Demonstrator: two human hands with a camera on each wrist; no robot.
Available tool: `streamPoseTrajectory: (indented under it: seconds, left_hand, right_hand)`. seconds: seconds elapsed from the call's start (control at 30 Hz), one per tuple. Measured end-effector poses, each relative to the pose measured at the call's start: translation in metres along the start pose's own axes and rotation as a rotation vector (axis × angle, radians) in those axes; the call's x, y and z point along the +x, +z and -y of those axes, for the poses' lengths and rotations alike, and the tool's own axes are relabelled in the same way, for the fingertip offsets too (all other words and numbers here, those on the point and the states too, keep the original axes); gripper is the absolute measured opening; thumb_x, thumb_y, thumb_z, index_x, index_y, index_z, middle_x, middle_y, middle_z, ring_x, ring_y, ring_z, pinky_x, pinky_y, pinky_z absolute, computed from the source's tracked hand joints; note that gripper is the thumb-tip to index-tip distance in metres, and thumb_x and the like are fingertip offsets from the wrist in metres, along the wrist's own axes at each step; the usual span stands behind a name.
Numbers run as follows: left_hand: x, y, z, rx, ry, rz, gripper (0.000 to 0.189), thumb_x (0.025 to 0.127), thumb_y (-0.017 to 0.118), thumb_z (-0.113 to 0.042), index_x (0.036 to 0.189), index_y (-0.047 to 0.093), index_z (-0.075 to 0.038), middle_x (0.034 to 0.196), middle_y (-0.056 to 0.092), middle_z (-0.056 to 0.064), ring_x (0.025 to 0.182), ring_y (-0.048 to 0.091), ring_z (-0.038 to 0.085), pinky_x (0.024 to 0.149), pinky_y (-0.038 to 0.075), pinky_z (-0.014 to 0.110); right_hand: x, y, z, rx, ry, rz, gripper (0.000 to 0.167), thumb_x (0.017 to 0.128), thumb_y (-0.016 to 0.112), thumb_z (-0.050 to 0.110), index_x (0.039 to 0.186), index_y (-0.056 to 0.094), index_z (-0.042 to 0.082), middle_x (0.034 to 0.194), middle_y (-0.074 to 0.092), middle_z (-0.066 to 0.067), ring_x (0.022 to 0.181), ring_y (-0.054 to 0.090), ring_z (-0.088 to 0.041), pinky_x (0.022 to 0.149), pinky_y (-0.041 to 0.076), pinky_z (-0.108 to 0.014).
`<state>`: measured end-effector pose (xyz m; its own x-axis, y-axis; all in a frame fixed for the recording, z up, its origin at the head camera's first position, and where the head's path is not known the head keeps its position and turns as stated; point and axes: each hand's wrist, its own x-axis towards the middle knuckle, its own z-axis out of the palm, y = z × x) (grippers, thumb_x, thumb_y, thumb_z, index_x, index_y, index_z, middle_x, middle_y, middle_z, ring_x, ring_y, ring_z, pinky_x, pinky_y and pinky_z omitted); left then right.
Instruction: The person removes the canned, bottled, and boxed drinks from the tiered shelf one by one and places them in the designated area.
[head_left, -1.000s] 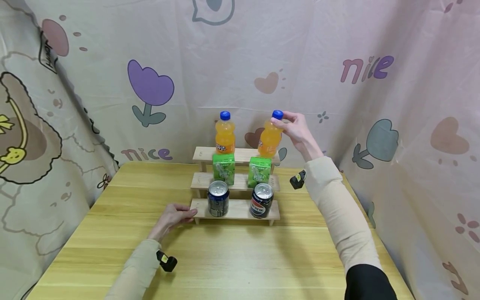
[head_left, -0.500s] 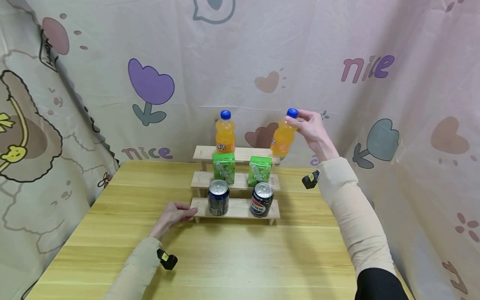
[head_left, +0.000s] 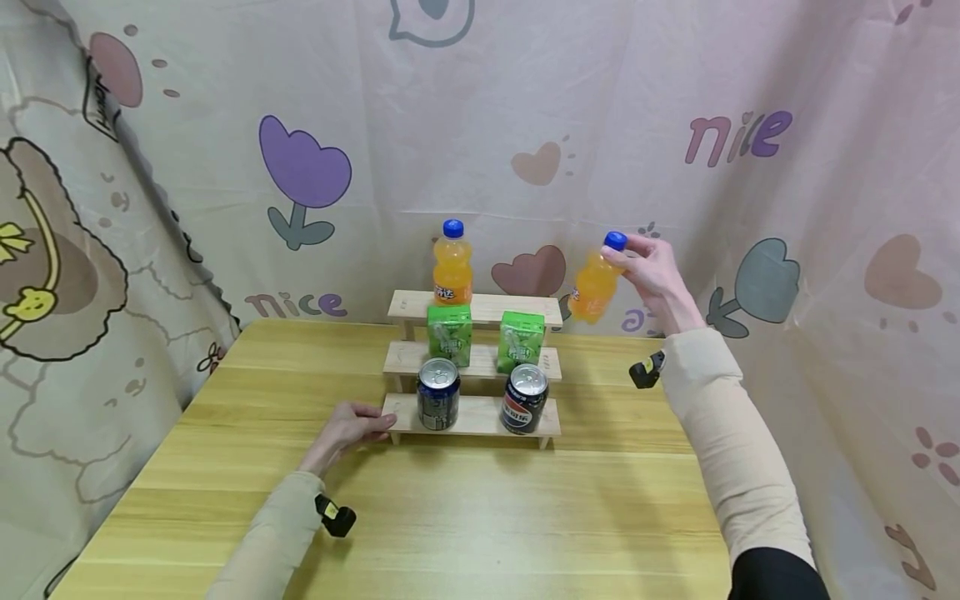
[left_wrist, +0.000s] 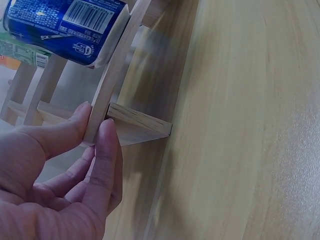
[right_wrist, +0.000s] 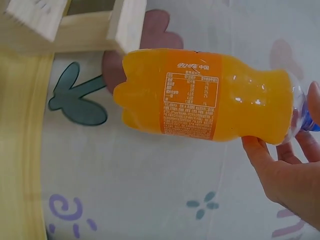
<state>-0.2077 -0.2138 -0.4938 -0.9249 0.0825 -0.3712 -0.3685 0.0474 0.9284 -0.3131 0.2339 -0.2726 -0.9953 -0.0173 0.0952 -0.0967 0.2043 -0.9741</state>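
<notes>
Beside wooden stand (head_left: 482,414), tilted orange bottle (head_left: 596,287), blue-capped, pinched by right hand (head_left: 657,273); left hand (head_left: 349,429) pinches stand.

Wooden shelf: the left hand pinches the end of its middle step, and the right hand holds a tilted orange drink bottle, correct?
The step is wrong: the head view shows the left hand pinching the end of the lowest step. The right hand does hold a tilted orange drink bottle.

We log: head view bright, soft shadows and pale glare on tabletop (head_left: 480,517); 2 wrist views dimmer, greyer.
</notes>
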Motion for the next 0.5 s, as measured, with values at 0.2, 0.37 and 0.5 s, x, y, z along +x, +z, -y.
streamPoseTrajectory:
  seconds: [0.2, 0.37, 0.5]
  left_hand:
    - [0.0, 0.0, 0.0, 0.023, 0.0, -0.011, 0.036, 0.095, 0.071, 0.001, 0.12, 0.057, 0.023, 0.086, 0.071, 0.005, 0.073, 0.072, 0.01, 0.071, 0.066, 0.021]
    - [0.0, 0.0, 0.001, 0.025, -0.001, -0.014, 0.037, 0.095, 0.071, 0.001, 0.122, 0.056, 0.023, 0.086, 0.071, 0.005, 0.073, 0.072, 0.01, 0.071, 0.066, 0.021]
    - [0.0, -0.001, 0.001, 0.016, 0.007, -0.006, 0.039, 0.095, 0.071, 0.002, 0.123, 0.055, 0.025, 0.086, 0.071, 0.005, 0.073, 0.072, 0.01, 0.071, 0.066, 0.02]
  right_hand:
    - [-0.003, -0.013, -0.014, -0.023, 0.015, -0.007, 0.025, 0.099, 0.07, 0.026, 0.121, 0.068, 0.014, 0.114, 0.058, 0.009, 0.116, 0.051, -0.014, 0.13, 0.036, -0.046]
    - [-0.004, -0.023, -0.025, -0.035, 0.032, -0.014, 0.032, 0.1, 0.07, 0.025, 0.127, 0.067, 0.009, 0.113, 0.057, 0.01, 0.115, 0.05, -0.014, 0.13, 0.034, -0.05]
    - [-0.004, -0.029, -0.035, -0.094, 0.056, -0.015, 0.05, 0.101, 0.069, 0.028, 0.139, 0.056, -0.001, 0.116, 0.054, 0.011, 0.119, 0.047, -0.016, 0.132, 0.03, -0.054]
